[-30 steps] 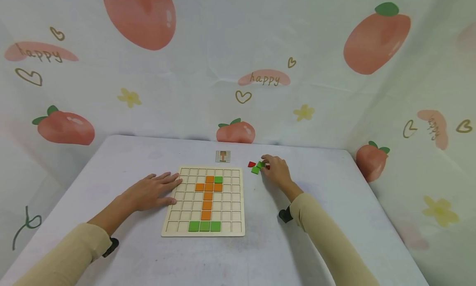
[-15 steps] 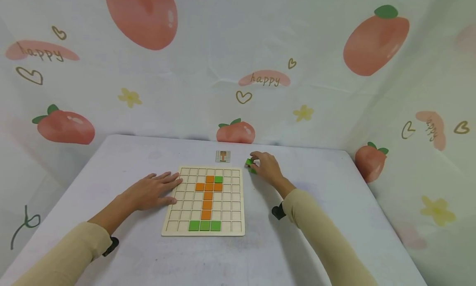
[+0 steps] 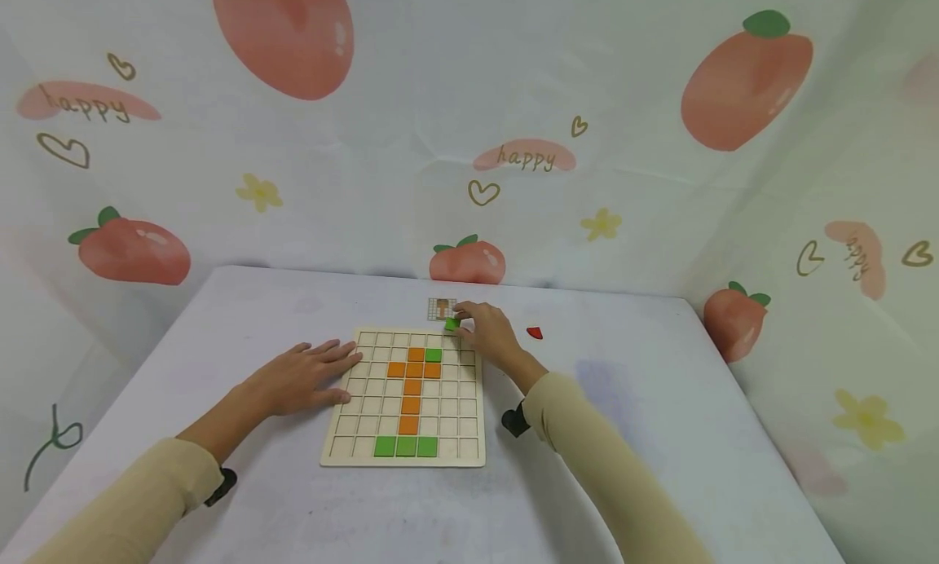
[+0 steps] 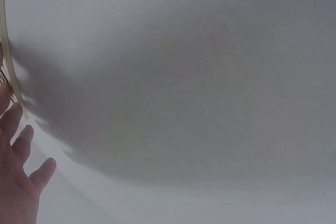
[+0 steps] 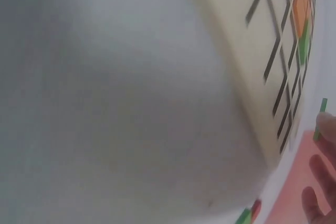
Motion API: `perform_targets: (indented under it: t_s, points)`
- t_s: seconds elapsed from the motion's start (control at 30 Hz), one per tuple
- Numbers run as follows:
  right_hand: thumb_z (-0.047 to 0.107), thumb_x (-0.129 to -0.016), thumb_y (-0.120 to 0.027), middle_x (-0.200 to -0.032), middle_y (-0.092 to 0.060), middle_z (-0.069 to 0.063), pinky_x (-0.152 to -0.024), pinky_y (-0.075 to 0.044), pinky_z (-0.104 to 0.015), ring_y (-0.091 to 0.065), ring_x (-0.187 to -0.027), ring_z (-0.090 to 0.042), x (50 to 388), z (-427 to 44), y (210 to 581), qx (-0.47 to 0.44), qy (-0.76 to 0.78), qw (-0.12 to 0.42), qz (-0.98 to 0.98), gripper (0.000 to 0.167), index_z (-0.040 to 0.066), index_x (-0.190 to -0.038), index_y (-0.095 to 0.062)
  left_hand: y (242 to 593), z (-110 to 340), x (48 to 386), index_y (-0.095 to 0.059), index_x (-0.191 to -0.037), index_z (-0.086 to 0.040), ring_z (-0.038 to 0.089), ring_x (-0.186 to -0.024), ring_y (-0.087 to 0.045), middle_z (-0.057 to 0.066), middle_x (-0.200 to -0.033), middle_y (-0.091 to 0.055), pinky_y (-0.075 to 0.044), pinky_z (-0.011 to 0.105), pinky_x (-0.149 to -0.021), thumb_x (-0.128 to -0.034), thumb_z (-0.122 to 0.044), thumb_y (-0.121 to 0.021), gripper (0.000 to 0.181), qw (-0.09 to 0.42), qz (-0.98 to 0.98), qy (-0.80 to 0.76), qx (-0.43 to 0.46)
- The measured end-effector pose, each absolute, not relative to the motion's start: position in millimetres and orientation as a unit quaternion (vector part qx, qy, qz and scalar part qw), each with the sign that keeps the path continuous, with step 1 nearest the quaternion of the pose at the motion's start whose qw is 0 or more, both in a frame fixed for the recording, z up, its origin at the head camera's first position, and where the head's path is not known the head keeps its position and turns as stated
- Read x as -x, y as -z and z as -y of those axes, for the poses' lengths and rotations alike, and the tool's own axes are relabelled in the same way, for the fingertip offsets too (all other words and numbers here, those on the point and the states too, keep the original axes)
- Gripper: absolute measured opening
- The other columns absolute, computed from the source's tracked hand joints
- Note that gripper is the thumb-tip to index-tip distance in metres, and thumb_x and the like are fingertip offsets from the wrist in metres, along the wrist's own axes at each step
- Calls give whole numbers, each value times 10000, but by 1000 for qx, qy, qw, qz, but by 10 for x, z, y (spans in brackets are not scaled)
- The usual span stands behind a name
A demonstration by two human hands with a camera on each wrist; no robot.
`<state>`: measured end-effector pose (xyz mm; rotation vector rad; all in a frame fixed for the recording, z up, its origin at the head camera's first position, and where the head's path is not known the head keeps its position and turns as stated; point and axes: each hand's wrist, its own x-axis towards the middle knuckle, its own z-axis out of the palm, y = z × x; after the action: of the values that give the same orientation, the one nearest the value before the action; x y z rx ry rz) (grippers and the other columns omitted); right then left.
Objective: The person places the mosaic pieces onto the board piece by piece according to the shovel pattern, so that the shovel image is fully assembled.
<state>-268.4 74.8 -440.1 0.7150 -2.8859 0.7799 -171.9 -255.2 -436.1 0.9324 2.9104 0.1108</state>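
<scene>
My right hand (image 3: pixel 493 336) pinches a green tile (image 3: pixel 451 324) above the far edge of the gridded board (image 3: pixel 469 459), beside a small pattern card (image 3: pixel 436 309). In the right wrist view, the green tile (image 5: pixel 317 134) shows at the fingertips of the right hand (image 5: pixel 324 177). My left hand (image 3: pixel 297 381) lies spread, its fingertips on the board's left edge; in the left wrist view the left hand (image 4: pixel 18 171) shows with its fingers apart. Orange tiles (image 3: pixel 413 370) form a cross on the board, with a green tile (image 3: pixel 434 355) at upper right and three green tiles (image 3: pixel 406 447) in the bottom row.
A red piece (image 3: pixel 535 333) lies on the white table right of my right hand. In the right wrist view, a green piece (image 5: pixel 243 216) and a red piece (image 5: pixel 256 209) lie beyond the board's corner. A printed cloth (image 3: pixel 367 189) hangs behind the table.
From the loose pieces at the right, my right hand has moved left to the board's far edge with a green tile. One red piece now shows uncovered. My left hand has stayed in place.
</scene>
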Motion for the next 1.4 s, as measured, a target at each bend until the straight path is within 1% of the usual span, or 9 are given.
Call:
perform_targets:
  t_s: [0.23,0.47,0.57,0.77,1.13,1.4]
  points:
    - [134,-918,-731,-1143,-733,-47,-1049,-444,-437,-620,-1139,-271,2653,-566,4415,-258,-258,30,930,400,57,-1299,-638,4351,2549,1716,-473,-1491,-108,385,-1391,-415,122,-1526,-450,-371,612,-1056,-962,-570,-537,705,37,-951,-34,-306]
    - [160,-927,-726,-1128,-734,-24,-1017,-465,-412,-633,-1088,-240,2623,-382,4454,-274,-239,19,931,346,85,-1256,-651,4373,2564,1728,-477,-1490,-114,380,-1387,-421,117,-1525,-453,-374,611,-1055,-961,-581,-531,708,33,-951,-33,-305]
    - [178,-931,-724,-1132,-732,-20,-1016,-467,-404,-637,-1086,-230,2594,-339,4476,-287,-225,16,931,354,86,-1265,-651,4390,2564,1734,-476,-1490,-116,383,-1385,-424,118,-1524,-453,-382,607,-1050,-963,-585,-525,708,32,-950,-31,-308]
    - [187,-921,-736,-1122,-734,-22,-1013,-471,-420,-643,-1084,-235,2558,-295,4482,-300,-225,19,927,364,69,-1257,-662,4394,2553,1735,-472,-1493,-117,388,-1385,-422,120,-1529,-446,-384,609,-1048,-969,-576,-523,699,34,-950,-30,-310]
    - [196,-931,-725,-1138,-729,-1,-1023,-460,-422,-631,-1089,-234,2549,-279,4486,-294,-226,12,929,380,82,-1287,-657,4381,2556,1725,-469,-1495,-119,385,-1390,-417,118,-1531,-444,-381,602,-1052,-967,-575,-525,700,34,-950,-30,-308]
    - [182,-931,-724,-1124,-733,-2,-1012,-472,-409,-643,-1081,-223,2556,-269,4494,-298,-220,20,929,342,83,-1255,-680,4393,2568,1731,-458,-1503,-124,384,-1398,-405,115,-1541,-431,-373,604,-1059,-969,-593,-506,713,40,-951,-29,-305]
